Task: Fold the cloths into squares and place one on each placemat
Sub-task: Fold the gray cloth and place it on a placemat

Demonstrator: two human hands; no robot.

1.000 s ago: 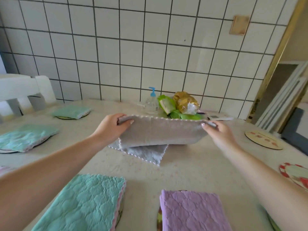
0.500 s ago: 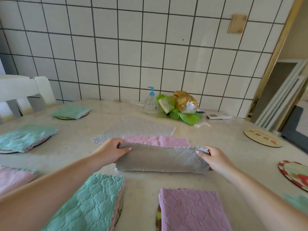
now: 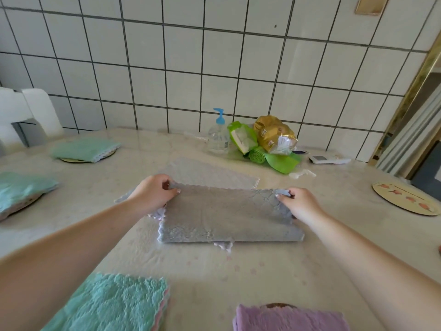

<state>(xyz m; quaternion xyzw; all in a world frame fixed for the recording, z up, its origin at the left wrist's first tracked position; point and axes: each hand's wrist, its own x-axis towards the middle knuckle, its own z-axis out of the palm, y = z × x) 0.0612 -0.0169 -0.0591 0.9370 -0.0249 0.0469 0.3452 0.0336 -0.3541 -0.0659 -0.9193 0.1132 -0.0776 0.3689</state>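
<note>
While the grey cloth (image 3: 226, 216) lies folded in half across the middle of the frame on the tabletop (image 3: 238, 271), both hands are pinching its far edge. The left hand (image 3: 152, 192) has its fingers (image 3: 170, 187) curled tight on the upper left corner, and the right hand (image 3: 298, 204) has its fingers (image 3: 282, 194) clamped on the upper right corner, so neither is spread open at all. There's another pale cloth (image 3: 210, 173) lying flat just behind it. Folded mint cloths sit at the upper left (image 3: 83, 148), far left (image 3: 21, 189) and lower left (image 3: 114, 304), and a purple cloth (image 3: 288, 318) is at the bottom edge. A bare round placemat (image 3: 405, 199) is over at the right. As for containers, a clear pump bottle (image 3: 218, 137) stands by the tiled wall, contents hard to tell, next to a green pack (image 3: 241, 137) and a gold bag (image 3: 274, 134).
</note>
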